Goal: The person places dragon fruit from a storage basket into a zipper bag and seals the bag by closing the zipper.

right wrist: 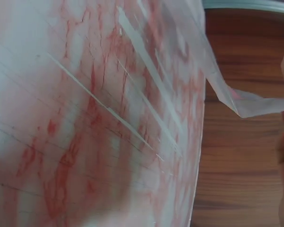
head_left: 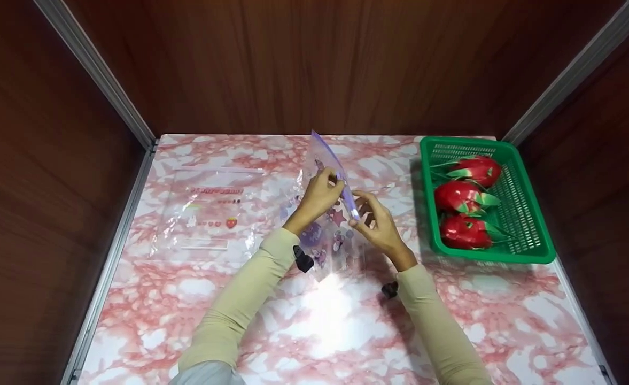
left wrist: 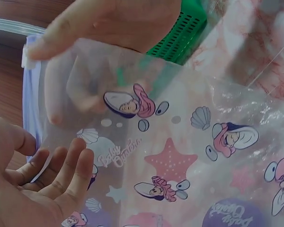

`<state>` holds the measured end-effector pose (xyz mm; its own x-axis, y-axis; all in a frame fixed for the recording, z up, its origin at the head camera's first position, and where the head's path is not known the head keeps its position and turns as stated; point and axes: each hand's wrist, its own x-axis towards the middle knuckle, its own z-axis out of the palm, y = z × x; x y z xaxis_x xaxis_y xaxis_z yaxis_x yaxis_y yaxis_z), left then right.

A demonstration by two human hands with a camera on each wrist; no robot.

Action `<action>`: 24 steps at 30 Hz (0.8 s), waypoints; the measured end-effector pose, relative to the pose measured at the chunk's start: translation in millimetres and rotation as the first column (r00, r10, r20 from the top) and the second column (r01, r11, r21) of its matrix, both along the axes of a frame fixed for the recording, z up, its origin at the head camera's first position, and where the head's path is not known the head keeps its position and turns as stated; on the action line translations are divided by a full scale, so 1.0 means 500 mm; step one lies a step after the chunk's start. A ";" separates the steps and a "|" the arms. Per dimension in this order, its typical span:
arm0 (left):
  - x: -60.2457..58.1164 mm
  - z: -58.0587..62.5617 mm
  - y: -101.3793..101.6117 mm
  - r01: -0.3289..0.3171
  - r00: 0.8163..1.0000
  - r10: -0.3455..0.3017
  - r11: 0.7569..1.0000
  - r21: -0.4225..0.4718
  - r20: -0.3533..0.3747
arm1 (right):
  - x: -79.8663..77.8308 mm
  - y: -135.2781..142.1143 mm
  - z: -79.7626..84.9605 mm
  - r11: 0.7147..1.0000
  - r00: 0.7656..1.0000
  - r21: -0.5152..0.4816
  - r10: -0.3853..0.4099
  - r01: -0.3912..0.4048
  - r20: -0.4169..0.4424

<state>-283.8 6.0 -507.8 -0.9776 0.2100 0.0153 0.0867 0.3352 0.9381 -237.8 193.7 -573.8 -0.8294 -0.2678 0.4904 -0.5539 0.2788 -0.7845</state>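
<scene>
A clear zip bag (head_left: pixel 338 240) with a purple zip edge and printed stars, shells and cartoon oysters is raised from the tabletop. My left hand (head_left: pixel 320 197) pinches the purple edge near its middle. At the near end of that edge, my right hand (head_left: pixel 381 227) grips the bag, its thumb on the white zip slider (left wrist: pixel 25 57) in the left wrist view. Other fingers of the right hand show blurred through the film. In the right wrist view, only a strip of the bag (right wrist: pixel 222 90) and part of a hand at the right edge are visible.
Another clear zip bag (head_left: pixel 207 206) with a strawberry print lies flat on the left of the marbled table (head_left: pixel 186 315). On the right stands a green basket (head_left: pixel 538 230) holding three red dragon fruits (head_left: pixel 461 197). Dark wood-grain panels (head_left: pixel 314 64) enclose the back and sides.
</scene>
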 end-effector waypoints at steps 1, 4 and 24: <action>-0.001 -0.001 -0.001 -0.001 1.000 0.001 1.000 -0.006 -0.014 | 0.001 0.000 0.001 1.000 0.999 -0.003 0.023 -0.023 0.027; -0.004 -0.003 -0.004 -0.003 0.999 0.002 1.000 -0.015 -0.039 | 0.001 0.002 0.000 0.998 0.994 -0.020 0.068 -0.067 0.087; 0.009 -0.006 0.004 0.094 0.990 -0.104 0.991 -0.093 -0.100 | -0.030 -0.008 0.034 0.995 0.952 -0.074 -0.046 0.072 0.304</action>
